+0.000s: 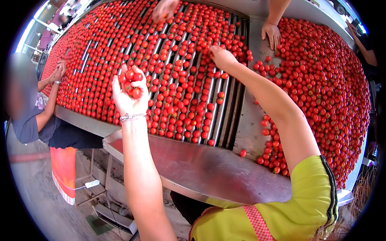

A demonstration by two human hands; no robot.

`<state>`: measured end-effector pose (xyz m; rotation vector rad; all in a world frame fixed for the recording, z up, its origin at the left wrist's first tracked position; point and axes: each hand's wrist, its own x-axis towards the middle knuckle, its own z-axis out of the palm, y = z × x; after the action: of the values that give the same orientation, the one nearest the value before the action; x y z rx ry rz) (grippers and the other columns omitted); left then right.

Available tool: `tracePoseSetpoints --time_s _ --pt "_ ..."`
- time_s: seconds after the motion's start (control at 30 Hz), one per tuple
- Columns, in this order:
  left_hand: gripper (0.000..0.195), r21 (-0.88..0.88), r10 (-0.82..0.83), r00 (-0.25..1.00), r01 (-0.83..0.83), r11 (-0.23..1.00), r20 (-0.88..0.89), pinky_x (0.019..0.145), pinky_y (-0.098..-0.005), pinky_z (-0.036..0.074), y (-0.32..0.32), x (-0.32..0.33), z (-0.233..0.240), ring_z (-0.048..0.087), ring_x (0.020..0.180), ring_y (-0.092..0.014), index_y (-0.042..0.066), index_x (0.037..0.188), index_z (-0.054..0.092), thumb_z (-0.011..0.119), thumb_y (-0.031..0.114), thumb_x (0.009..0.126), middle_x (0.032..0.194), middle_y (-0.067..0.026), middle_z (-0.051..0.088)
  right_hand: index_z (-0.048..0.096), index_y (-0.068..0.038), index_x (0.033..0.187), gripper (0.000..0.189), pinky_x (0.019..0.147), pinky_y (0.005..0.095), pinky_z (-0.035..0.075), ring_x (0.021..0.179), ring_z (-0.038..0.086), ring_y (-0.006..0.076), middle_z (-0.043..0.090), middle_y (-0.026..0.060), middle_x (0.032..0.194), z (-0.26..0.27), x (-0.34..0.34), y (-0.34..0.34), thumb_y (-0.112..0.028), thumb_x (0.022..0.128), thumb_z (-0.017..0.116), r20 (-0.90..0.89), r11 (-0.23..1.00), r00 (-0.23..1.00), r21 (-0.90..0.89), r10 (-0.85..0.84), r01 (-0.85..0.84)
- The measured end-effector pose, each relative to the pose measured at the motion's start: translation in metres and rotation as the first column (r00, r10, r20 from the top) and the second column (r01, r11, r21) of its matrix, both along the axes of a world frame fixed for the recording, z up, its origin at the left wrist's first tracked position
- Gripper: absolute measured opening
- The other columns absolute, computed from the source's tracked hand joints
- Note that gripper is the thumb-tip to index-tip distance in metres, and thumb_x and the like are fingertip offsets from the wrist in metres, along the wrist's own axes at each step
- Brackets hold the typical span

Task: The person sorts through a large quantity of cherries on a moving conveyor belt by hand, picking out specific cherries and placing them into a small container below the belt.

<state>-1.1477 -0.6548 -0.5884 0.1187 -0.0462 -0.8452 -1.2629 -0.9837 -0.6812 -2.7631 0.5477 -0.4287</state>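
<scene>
My left hand (131, 103) is turned palm up with its fingers curled around several red cherry tomatoes (136, 92). A patterned bracelet (133, 117) circles that wrist. Beneath it runs a roller conveyor (224, 126) of metal rods, with rows of cherry tomatoes (181, 104) lying between them. My right hand (224, 59) reaches across to the conveyor's right part, fingertips down among the tomatoes there. Its fingers partly hide what they touch, so a grip cannot be made out.
To the right, a heap of tomatoes (322, 87) lies on a metal infeed plate (250, 132). Other people's hands reach in: one over the far rollers (165, 10), one at the heap (271, 34), and a pair at left (58, 72). A metal ledge (208, 168) borders my side.
</scene>
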Motion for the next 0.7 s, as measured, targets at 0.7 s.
tracePoseSetpoints --time_s 0.7 --pt "0.038 -0.069 0.062 0.998 -0.061 0.996 0.009 0.059 -0.0291 0.055 -0.011 -0.013 -0.001 0.056 0.096 -0.027 0.008 0.121 0.054 0.055 0.033 0.093 0.109 -0.0187 0.055 0.065 -0.008 0.1 0.02 0.068 0.0406 0.053 0.077 0.063 0.0288 0.057 0.0108 0.098 0.003 -0.031 0.212 -0.013 0.081 0.062 0.204 0.77 0.815 0.267 0.543 -0.58"
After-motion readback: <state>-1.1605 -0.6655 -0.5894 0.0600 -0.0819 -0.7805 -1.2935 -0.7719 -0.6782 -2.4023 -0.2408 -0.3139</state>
